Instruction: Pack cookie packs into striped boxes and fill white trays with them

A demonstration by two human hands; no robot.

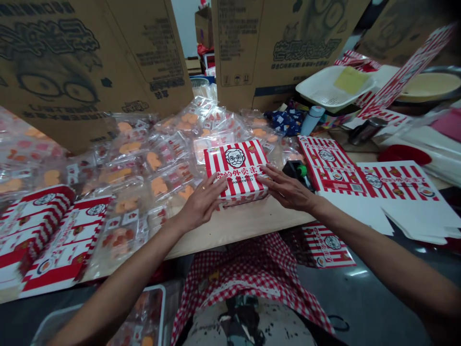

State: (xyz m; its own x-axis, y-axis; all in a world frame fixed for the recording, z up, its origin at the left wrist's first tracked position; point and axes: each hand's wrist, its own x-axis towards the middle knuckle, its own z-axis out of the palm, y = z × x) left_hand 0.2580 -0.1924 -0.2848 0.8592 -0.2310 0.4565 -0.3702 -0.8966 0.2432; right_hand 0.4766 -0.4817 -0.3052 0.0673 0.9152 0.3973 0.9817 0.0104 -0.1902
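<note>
Head: right hand (pixel 286 190) hides some lettering (pixel 240 172) on striped box (pixel 236 166)

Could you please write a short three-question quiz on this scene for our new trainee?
1. What are the left hand and the right hand both touching?
2. Where is the ring? A) on the left hand B) on the right hand C) on neither hand
3. True or false: the yellow item lies in the white basket.

Key:
1. The red-and-white striped box.
2. A
3. True
</note>
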